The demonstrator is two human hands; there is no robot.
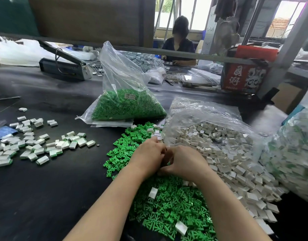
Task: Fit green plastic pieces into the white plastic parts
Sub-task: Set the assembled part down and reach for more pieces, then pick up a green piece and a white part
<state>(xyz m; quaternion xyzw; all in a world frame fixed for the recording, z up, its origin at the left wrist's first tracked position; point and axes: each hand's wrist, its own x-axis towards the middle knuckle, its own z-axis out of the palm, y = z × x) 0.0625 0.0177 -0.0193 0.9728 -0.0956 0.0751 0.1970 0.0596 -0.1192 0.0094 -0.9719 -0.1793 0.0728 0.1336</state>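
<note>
My left hand [148,154] and my right hand [183,162] meet knuckle to knuckle above a loose heap of green plastic pieces [169,207]. The fingers of both curl inward around something small that they hide; a sliver of green shows between them. White plastic parts [236,164] spill from an open clear bag just right of my hands. A few stray white parts [153,192] lie on the green heap. Assembled white parts with green edges [36,145] are scattered on the black table at the left.
A clear bag of green pieces [127,105] stands behind the heap. Another bag of finished parts [294,153] bulges at the right edge. A red printed box [243,79] and a heat sealer [62,65] sit further back. A person works across the table [180,47].
</note>
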